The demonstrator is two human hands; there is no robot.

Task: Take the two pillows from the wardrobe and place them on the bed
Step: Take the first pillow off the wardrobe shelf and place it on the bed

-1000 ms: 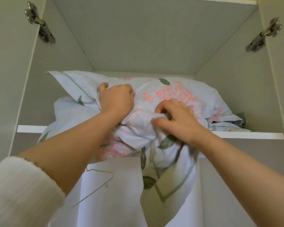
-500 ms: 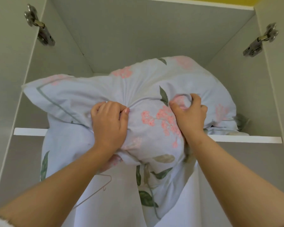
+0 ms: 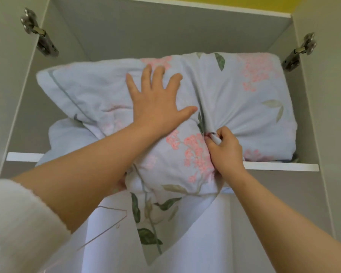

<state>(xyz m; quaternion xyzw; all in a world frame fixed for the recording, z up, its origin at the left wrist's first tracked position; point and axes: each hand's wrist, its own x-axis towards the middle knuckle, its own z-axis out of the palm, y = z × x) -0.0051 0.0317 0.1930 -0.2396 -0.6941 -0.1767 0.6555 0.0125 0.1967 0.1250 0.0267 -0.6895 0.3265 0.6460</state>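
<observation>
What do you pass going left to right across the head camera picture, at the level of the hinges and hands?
Left hinge → left hand → right hand → right hinge.

My left hand (image 3: 156, 103) lies flat with fingers spread on the floral pillow (image 3: 244, 107), which sits on the wardrobe shelf (image 3: 280, 166) and bulges over its front edge. My right hand (image 3: 224, 152) pinches a bunched fold of the pillowcase just above that edge. A wire hanger (image 3: 106, 225) hangs below the shelf.
</observation>
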